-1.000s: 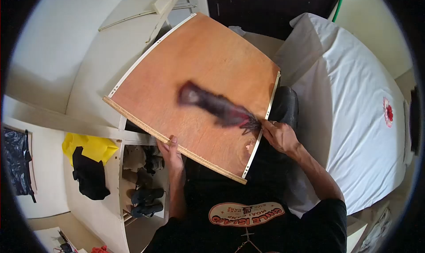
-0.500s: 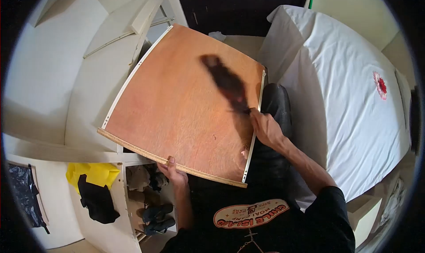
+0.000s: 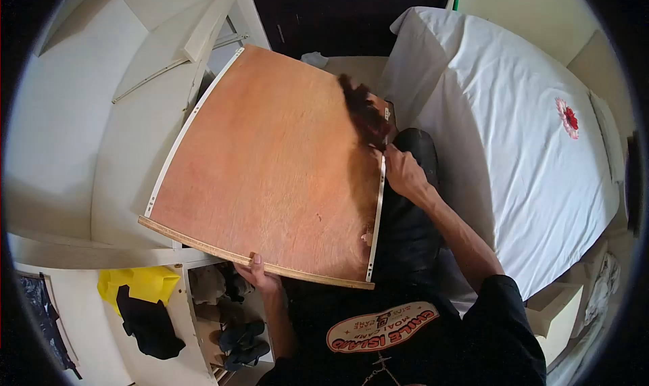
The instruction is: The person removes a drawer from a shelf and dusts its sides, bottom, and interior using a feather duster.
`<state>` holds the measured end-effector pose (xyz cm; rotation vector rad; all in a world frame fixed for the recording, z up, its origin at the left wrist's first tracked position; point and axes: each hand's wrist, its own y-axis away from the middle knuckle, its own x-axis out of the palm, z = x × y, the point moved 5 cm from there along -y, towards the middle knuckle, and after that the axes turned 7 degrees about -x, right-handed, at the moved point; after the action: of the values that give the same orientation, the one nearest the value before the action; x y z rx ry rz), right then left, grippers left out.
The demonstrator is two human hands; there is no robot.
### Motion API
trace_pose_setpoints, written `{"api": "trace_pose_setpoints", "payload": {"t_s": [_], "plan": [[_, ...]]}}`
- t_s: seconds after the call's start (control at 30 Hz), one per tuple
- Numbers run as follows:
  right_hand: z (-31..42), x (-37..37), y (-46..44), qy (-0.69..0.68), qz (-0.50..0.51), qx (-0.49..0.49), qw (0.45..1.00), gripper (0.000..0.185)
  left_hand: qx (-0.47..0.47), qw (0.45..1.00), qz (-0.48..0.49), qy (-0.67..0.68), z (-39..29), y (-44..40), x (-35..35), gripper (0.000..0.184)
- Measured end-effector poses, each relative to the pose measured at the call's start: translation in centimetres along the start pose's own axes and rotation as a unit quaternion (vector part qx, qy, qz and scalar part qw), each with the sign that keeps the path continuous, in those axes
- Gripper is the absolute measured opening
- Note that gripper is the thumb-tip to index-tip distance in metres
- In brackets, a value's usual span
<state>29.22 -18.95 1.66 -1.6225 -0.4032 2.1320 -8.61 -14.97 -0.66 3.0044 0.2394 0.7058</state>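
A wooden drawer (image 3: pixel 270 163) rests tilted across my lap, its broad plywood face up, with white metal slide rails along both sides. My left hand (image 3: pixel 259 276) grips the drawer's near edge, thumb on top and the other fingers hidden beneath. At the right side, my right hand (image 3: pixel 407 172) is closed around the handle end of a dark brown feather duster (image 3: pixel 365 115). The duster's blurred feathers lie over the far right part of the plywood, by the right rail. A small pale mark shows near the lower right corner.
A bed with a white sheet (image 3: pixel 487 142) stands on my right. To the left is a white cabinet (image 3: pixel 128 163) with rails inside. Below it are a yellow bag (image 3: pixel 145 282), a black cloth (image 3: pixel 152 328) and dark slippers (image 3: pixel 243 345) on a shelf.
The feather duster has swept rightward across the plywood to its right edge, and my right hand has shifted slightly up. My left hand keeps its hold on the drawer.
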Motion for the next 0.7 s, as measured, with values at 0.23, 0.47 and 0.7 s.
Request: {"api": "trace_pose_setpoints", "payload": {"t_s": [0.23,0.47,0.7], "plan": [[-2.3,1.1,1.1,0.091,0.016,0.001,0.996,0.024,-0.012,0.999,-0.025,-0.019,0.5,0.0,-0.8,0.079],[-2.9,2.1,1.9,0.099,0.011,-0.094,0.991,0.039,0.046,0.996,0.001,-0.074,-2.4,0.3,0.7,0.086],[-1.9,0.2,-0.3,-0.065,0.073,0.069,0.993,0.028,-0.002,0.997,-0.001,-0.083,-5.9,1.0,3.1,0.084]]}}
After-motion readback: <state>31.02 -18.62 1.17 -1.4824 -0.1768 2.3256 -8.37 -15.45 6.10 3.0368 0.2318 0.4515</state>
